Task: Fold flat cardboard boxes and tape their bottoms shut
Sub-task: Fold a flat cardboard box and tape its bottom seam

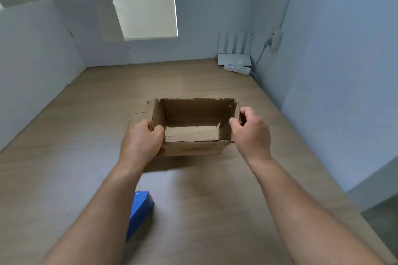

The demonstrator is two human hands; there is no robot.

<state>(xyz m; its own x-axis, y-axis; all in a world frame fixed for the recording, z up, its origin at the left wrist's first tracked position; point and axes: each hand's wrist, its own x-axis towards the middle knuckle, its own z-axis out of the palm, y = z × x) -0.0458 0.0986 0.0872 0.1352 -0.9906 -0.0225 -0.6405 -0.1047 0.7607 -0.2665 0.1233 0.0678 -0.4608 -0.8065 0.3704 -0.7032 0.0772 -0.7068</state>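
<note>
The cardboard box (193, 148) stands opened into a squared tube with its open mouth facing up, near the middle of the worktop (215, 200). Whether it rests on the wood or is held just above it cannot be told.

The left hand (141, 142) grips the box's left wall, its thumb hooked over the rim to the inside and the other fingers (160, 153) wrapped around the near left corner outside. The right hand (252, 131) pinches the box's right wall, thumb inside and curled fingers outside.

Through the mouth a pale surface with a line across it shows at the bottom. This may be folded-in bottom flaps or the wood beneath, and no tape is plainly visible. A flat piece of cardboard (137, 114) juts out just left of the box, either a flap or a separate sheet.

Nearer the person than the box, to its left, lies a blue object (140, 211), possibly the tape dispenser. Far beyond the box to its right, a white router (234, 58) and a power strip (237, 69) sit in the corner.

The step in hand looks like squaring up the walls. The next move probably calls for turning the box bottom up, pressing the flaps flush, freeing one hand for the tape and holding the seam closed.
</note>
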